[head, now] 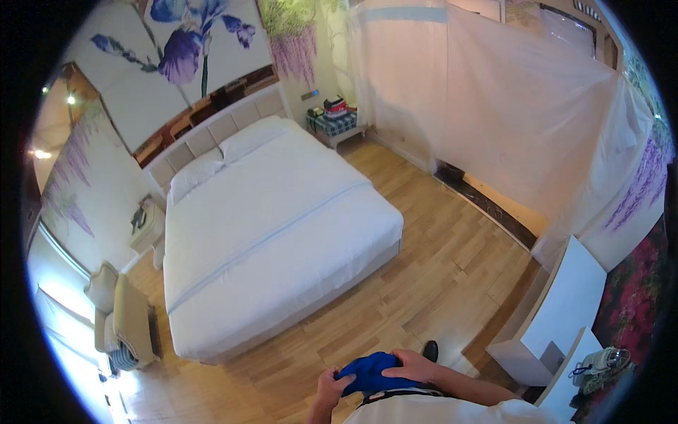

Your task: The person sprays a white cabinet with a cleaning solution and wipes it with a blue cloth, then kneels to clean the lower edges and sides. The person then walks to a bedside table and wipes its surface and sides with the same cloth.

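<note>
A bunched blue cloth is held in front of my waist, at the bottom of the head view. My left hand grips its left end, with the thumb on top of the fabric. On the other end, my right hand pinches the cloth between thumb and fingers. Part of the cloth hangs low, close to a dark belt and my white shirt. One black shoe shows on the floor just past my right hand.
Ahead stands a bed with white bedding and two pillows. An armchair is at the left. A nightstand holds several items. Translucent plastic sheeting hangs along the right. White cabinets stand at the lower right on the wood floor.
</note>
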The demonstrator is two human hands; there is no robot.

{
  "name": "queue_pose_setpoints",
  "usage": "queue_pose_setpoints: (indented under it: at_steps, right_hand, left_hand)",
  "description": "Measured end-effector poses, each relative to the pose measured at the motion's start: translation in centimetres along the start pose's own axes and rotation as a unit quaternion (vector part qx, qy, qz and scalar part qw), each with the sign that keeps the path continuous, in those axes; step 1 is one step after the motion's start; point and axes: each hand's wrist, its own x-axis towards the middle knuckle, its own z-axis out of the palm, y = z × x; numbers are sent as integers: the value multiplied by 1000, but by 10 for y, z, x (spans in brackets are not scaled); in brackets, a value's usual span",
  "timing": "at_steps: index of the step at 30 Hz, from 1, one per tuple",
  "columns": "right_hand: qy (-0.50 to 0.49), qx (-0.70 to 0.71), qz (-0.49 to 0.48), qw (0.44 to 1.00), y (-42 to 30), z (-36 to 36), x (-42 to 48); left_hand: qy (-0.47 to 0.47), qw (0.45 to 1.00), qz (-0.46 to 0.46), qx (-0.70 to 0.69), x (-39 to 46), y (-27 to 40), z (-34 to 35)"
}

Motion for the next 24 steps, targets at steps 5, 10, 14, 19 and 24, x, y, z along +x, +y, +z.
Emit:
queue_pose_setpoints:
  at_steps: [5, 10, 14, 19, 24]
  right_hand:
    - [41, 150, 2, 988, 5, -81, -8]
    - [48, 274, -16, 960, 32, -168, -25]
    - [46, 237, -5, 970, 39, -234, -41]
    - [62, 279, -18, 958, 29, -298, -69]
    - [131, 434, -32, 891, 10, -330, -89]
  left_hand:
    - [34, 996, 12, 86, 42, 49, 76]
    - [24, 991, 89, 97, 79, 101, 157]
    - [34, 993, 104, 38, 121, 95, 210]
    - [-47, 995, 89, -3, 158, 110, 269]
    - [-205, 970, -117, -64, 190, 135, 319]
